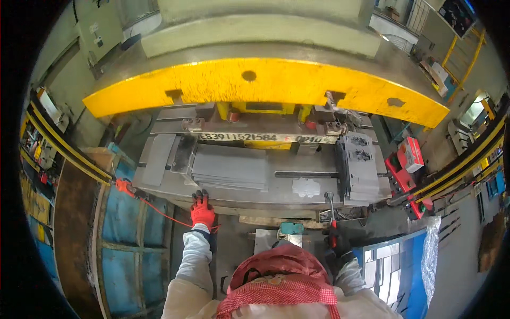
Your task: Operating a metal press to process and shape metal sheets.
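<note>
- A yellow beam (287,80) spans the far side, above everything else on the press.
- Below it lies the grey press bed (297,161), its near edge facing the person.
- A blue-panelled frame (125,218) stands at the near left, beside the press bed.
- A blue bin (419,258) sits at the near right, with pale flat pieces showing at its left.
- A stack of grey sheets (228,167) lies left of the middle on the press bed, its near edges slightly staggered.
- A pile of grey plates (362,165) rests at the right end of the bed.
- The left hand (202,211), in a red glove with dark fingertips, is at the bed's near edge, just short of the stack; its grip is loosely spread and holds nothing. I cannot tell whether the fingertips touch the edge.
- The right hand (340,247), dark-gloved, is nearer the person; its grip is closed round a red handle, though separate fingers are hard to make out.
- That handle belongs to a slim hand tool (333,217), whose metal end reaches the bed's near edge.
- A flat cut-out piece (306,187) lies just left of the tool's end.
</note>
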`<state>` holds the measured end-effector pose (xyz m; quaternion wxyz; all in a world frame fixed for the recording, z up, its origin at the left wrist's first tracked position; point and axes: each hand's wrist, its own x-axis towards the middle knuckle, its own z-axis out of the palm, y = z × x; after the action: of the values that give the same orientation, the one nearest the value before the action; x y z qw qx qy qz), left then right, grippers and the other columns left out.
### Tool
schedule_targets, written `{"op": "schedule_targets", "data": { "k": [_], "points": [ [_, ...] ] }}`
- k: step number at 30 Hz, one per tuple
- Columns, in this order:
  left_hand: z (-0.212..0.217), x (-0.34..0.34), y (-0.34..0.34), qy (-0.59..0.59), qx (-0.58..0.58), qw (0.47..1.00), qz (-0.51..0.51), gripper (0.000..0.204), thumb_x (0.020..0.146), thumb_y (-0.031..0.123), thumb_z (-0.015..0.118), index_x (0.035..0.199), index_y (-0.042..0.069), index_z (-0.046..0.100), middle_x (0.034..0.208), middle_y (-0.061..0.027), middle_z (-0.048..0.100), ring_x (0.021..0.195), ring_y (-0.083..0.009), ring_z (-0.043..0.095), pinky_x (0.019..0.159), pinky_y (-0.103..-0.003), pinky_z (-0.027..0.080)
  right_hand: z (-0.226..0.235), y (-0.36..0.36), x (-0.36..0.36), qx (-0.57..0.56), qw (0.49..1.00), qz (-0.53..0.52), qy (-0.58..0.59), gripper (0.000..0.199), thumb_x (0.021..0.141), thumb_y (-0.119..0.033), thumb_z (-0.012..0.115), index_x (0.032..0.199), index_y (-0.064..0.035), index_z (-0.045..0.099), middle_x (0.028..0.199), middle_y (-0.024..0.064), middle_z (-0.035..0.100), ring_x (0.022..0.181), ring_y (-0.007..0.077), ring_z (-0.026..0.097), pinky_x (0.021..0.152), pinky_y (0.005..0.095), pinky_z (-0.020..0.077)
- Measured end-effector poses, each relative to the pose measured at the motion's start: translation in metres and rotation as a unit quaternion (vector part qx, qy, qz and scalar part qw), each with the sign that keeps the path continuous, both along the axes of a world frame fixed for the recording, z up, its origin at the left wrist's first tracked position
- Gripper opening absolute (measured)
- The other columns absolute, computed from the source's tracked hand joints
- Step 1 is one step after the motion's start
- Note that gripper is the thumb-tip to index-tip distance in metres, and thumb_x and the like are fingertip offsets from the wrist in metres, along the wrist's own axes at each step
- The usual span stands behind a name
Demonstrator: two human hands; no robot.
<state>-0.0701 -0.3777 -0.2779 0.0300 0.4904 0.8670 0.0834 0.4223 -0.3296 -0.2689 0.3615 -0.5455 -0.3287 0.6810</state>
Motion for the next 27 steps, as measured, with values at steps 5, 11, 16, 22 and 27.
{"op": "schedule_targets", "data": {
  "k": [5,11,16,22,27],
  "points": [
    [0.003,0.0,0.004,-0.028,-0.02,0.999,0.008,0.053,0.076,0.025,0.048,0.126,0.013,0.037,0.134,-0.0119,0.032,0.124,-0.0311,0.028,0.095,-0.045,0.029,0.019,0.0,-0.011,0.004,0.999,-0.024,0.037,0.02,0.081,-0.024,0.053,0.095,-0.0103,0.05,0.073,0.0052,0.059,0.045,0.0135,0.051,0.038,0.0255,0.0394],
    [0.003,-0.003,0.002,-0.016,-0.006,1.0,-0.006,0.052,0.077,0.023,0.047,0.127,0.014,0.036,0.137,-0.0111,0.027,0.126,-0.031,0.025,0.095,-0.044,0.029,0.016,0.006,-0.006,-0.003,0.999,-0.005,0.043,0.019,0.08,-0.023,0.053,0.095,-0.0107,0.05,0.073,0.0051,0.058,0.048,0.0137,0.052,0.042,0.0268,0.0412],
    [0.02,0.006,0.002,-0.019,-0.022,1.0,-0.001,0.053,0.077,0.021,0.047,0.129,0.015,0.035,0.138,-0.0113,0.026,0.126,-0.0306,0.025,0.098,-0.041,0.027,0.027,0.002,-0.007,0.037,0.998,0.042,-0.042,0.026,0.08,-0.025,0.053,0.098,-0.0074,0.048,0.075,0.0062,0.058,0.053,0.0131,0.053,0.047,0.0257,0.0429],
    [0.025,0.007,0.006,-0.075,-0.049,0.996,0.016,0.054,0.076,0.024,0.05,0.128,0.015,0.037,0.138,-0.0123,0.026,0.126,-0.0292,0.025,0.099,-0.041,0.025,0.012,0.005,0.005,0.037,0.997,0.047,-0.044,0.023,0.081,-0.027,0.053,0.09,-0.0065,0.055,0.079,0.0095,0.057,0.055,0.0217,0.057,0.049,0.0335,0.0469],
    [0.025,0.0,-0.008,-0.064,-0.006,0.998,-0.008,0.055,0.076,0.026,0.051,0.128,0.016,0.036,0.137,-0.0118,0.027,0.126,-0.0295,0.024,0.1,-0.042,0.026,0.078,0.032,0.017,0.391,0.783,0.201,-0.44,0.029,0.075,-0.022,0.058,0.101,-0.0087,0.058,0.099,0.0211,0.056,0.065,0.0294,0.058,0.062,0.0375,0.047]
  ]
}}
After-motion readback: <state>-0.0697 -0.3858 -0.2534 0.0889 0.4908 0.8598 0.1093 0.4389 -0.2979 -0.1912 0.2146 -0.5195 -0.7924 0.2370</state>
